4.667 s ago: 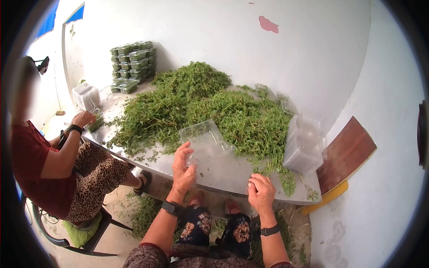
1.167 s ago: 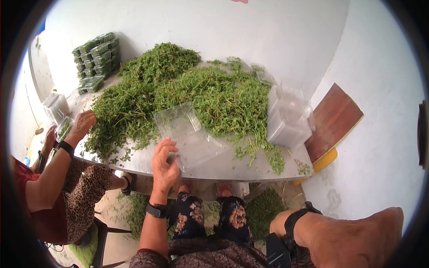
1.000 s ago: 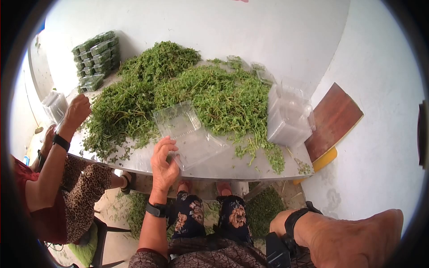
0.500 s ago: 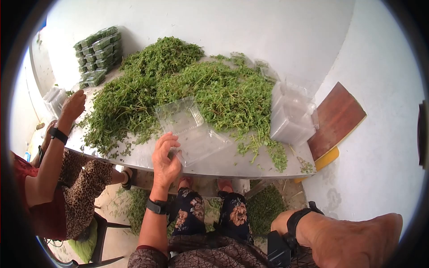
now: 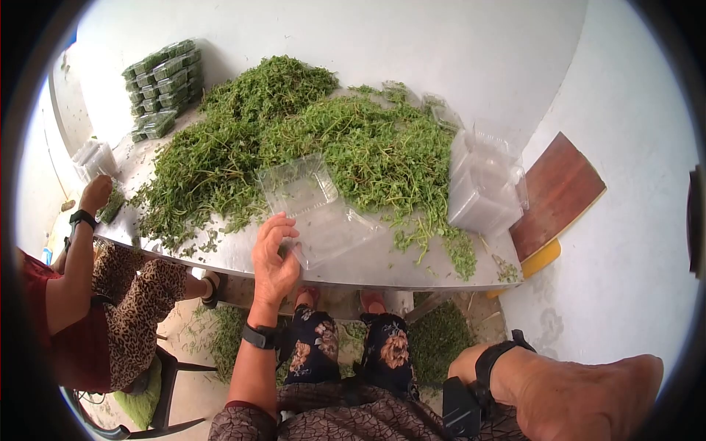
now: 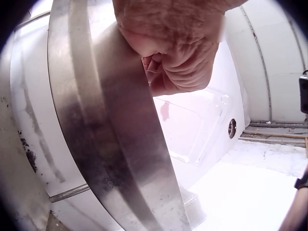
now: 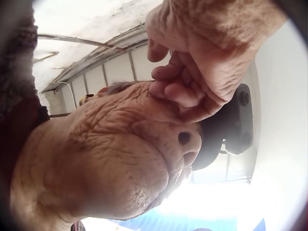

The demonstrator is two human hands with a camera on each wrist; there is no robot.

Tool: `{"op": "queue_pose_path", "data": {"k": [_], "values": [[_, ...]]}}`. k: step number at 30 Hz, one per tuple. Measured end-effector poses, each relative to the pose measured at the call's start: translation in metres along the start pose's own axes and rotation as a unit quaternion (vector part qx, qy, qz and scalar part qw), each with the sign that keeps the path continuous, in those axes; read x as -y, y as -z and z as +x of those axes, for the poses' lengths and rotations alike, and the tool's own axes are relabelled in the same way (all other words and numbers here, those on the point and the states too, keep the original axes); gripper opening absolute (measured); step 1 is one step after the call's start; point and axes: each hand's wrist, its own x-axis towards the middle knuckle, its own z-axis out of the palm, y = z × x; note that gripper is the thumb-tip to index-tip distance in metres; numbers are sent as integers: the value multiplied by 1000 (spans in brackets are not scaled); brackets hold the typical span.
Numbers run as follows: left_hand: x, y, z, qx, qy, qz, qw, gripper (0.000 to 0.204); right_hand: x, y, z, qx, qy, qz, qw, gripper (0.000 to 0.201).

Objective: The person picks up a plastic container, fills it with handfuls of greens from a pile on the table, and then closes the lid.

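Observation:
My left hand (image 5: 276, 257) is at the table's front edge, its thumb and fingers gripping the left side of a clear plastic clamshell container (image 5: 338, 239). The container lies opened out, with one half against the heap of leafy green stems (image 5: 353, 140). In the left wrist view the hand (image 6: 178, 57) is curled beside the metal table edge, with clear plastic past it. My right hand (image 5: 588, 397) is raised close to the head camera. The right wrist view shows that hand (image 7: 202, 67) with curled fingers (image 7: 180, 94) right at the wearer's face, nothing visible in them.
A stack of empty clear containers (image 5: 485, 184) stands at the table's right end. Filled containers (image 5: 165, 81) are stacked at the back left. Another person (image 5: 81, 294) sits at the left, a hand (image 5: 95, 192) at a filled container (image 5: 112, 206). A brown board (image 5: 559, 202) leans on the wall.
My right hand has risen from over the table front to my face and stays there. My left hand keeps its hold on the container. The other person's hand has dropped to their container.

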Motion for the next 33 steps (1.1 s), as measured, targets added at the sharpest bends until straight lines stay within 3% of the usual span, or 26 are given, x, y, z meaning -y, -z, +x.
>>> {"op": "queue_pose_path", "data": {"k": [14,16,19,23,25,33], "values": [[2,-1,0,-2,-12,-11,1000,22,2,14,-1,75,-47,14,996,31],[1,-1,0,-6,-11,-13,1000,22,-6,15,-5,-74,-24,-33,996,41],[0,-2,1,-11,-18,-11,1000,25,-17,18,-17,-289,14,-99,952,67],[1,-3,1,-15,-16,-14,1000,27,-14,26,-54,-359,-34,-108,926,65],[2,-2,0,-6,1,-11,1000,24,-18,29,-62,-474,-22,-71,877,64],[0,-2,0,-8,-1,-8,1000,24,-25,38,-81,-524,-39,-39,850,58]]}}
